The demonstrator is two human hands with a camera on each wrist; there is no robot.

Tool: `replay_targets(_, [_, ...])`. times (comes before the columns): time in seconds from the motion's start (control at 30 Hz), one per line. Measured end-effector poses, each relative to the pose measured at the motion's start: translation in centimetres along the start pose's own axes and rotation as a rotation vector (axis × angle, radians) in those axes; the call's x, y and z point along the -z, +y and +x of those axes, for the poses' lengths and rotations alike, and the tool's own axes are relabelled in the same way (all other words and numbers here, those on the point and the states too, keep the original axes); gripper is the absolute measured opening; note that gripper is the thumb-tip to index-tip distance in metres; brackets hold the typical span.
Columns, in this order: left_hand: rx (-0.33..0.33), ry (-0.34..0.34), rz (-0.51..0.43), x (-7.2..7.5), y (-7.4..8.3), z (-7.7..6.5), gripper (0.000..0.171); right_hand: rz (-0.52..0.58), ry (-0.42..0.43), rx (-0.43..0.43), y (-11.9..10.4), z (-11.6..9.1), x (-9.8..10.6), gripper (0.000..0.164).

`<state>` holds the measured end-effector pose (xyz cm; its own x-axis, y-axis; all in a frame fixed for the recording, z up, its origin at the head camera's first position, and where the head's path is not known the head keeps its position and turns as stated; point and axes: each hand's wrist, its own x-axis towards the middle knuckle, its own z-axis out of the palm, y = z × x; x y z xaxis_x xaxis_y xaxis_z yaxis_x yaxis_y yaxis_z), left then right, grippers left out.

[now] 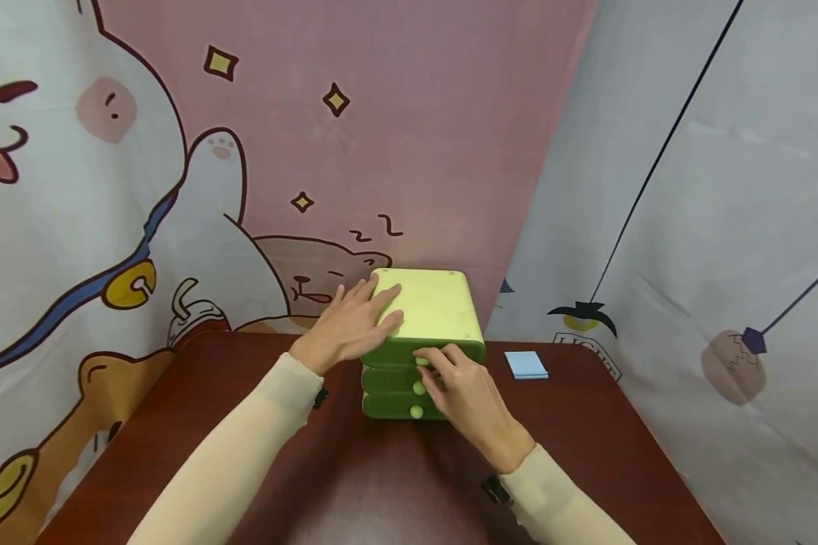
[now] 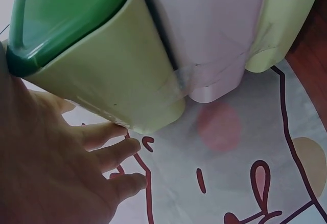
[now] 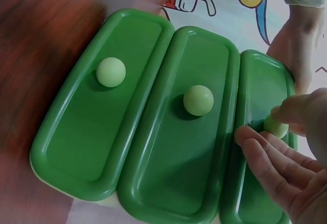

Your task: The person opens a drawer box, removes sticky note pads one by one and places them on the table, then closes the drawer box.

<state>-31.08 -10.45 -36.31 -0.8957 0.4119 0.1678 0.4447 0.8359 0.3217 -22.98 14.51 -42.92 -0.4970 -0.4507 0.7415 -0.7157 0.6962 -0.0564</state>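
A small drawer cabinet [image 1: 431,303] with a pale yellow-green top and three stacked green drawer fronts stands on the table. My left hand [image 1: 350,325] lies on the top's left edge with straight, spread fingers. With thumb and fingers, my right hand [image 1: 473,397] pinches the round light-green knob [image 3: 276,127] of the top drawer [image 3: 259,83]. The middle knob [image 3: 198,100] and bottom knob [image 3: 111,72] are untouched. From the left wrist, the cabinet's side shows a pale green tier [image 2: 122,75] beside a pinkish one [image 2: 209,24], with clear tape across them.
A light-blue pad of paper [image 1: 526,365] lies to the right of the cabinet on the dark red-brown table [image 1: 354,484]. Behind the table hangs a cloth backdrop [image 1: 436,151] printed with cartoon animals.
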Motion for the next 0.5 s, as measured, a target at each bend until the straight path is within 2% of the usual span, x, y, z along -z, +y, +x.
replay_targets(0.3, [0.003, 0.01, 0.011, -0.2, -0.1, -0.3, 0.074, 0.012, -0.031, 0.095, 0.1, -1.4, 0.2, 0.042])
replay_targets(0.5, [-0.005, 0.022, 0.015, -0.1, 0.0, 0.0, 0.075, -0.01, -0.092, 0.094, 0.7, -2.2, -0.1, 0.037])
